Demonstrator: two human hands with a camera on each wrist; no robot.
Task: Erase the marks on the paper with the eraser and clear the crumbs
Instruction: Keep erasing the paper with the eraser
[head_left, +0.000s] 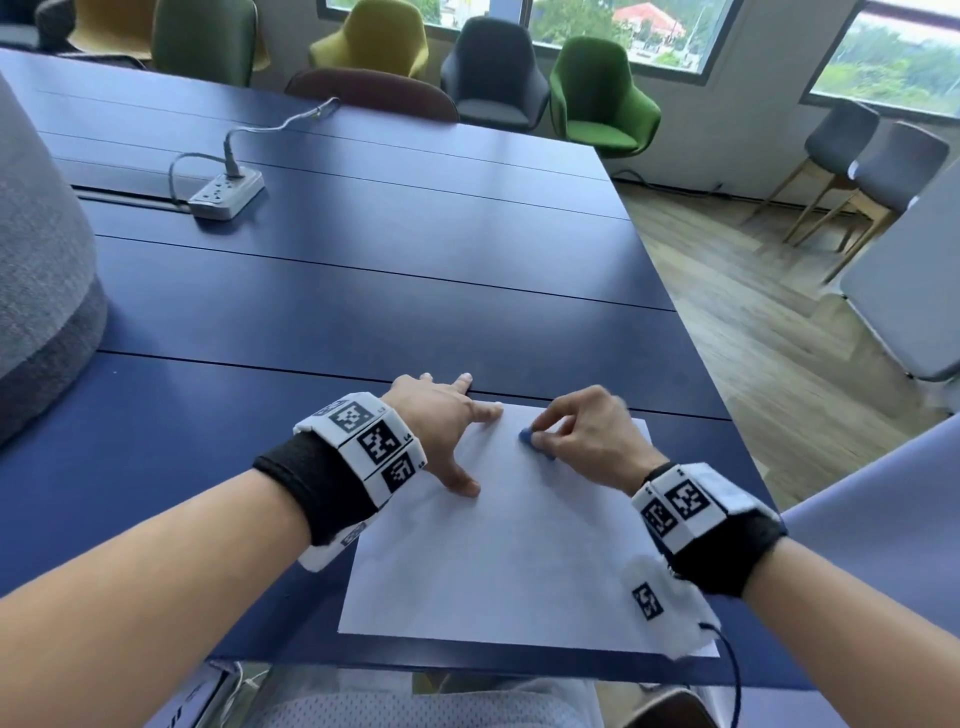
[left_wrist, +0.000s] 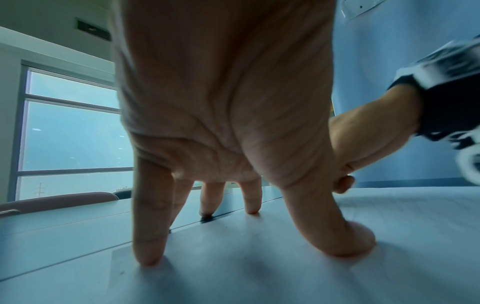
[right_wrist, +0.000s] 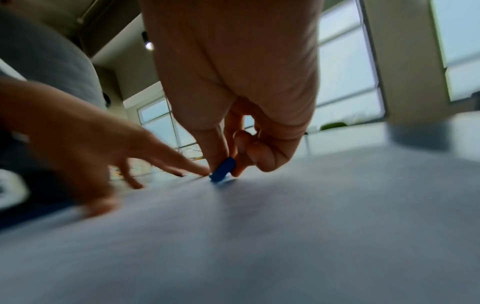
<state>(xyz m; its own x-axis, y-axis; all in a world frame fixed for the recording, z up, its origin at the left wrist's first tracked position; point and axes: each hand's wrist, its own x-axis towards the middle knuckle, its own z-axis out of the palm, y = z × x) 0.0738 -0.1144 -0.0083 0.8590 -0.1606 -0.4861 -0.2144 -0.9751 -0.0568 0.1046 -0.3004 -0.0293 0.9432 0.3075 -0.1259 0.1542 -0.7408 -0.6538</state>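
Note:
A white sheet of paper (head_left: 514, 545) lies on the blue table (head_left: 363, 291) near its front edge. My left hand (head_left: 447, 426) is spread with straight fingers, its thumb and fingertips (left_wrist: 148, 261) pressing the sheet's far left corner and the table just beyond. My right hand (head_left: 576, 426) pinches a small blue eraser (head_left: 535, 441) between thumb and fingers, its lower end touching the paper near the far edge. In the right wrist view the eraser (right_wrist: 223, 169) stands tilted on the sheet beside the left index fingertip (right_wrist: 200, 169). No marks or crumbs are visible on the paper.
A grey power strip (head_left: 226, 193) with a cable lies far back on the table's left. A grey padded chair back (head_left: 41, 270) stands at the left edge. Several coloured chairs (head_left: 597, 98) line the far side. The table's right edge drops to a wooden floor (head_left: 753, 322).

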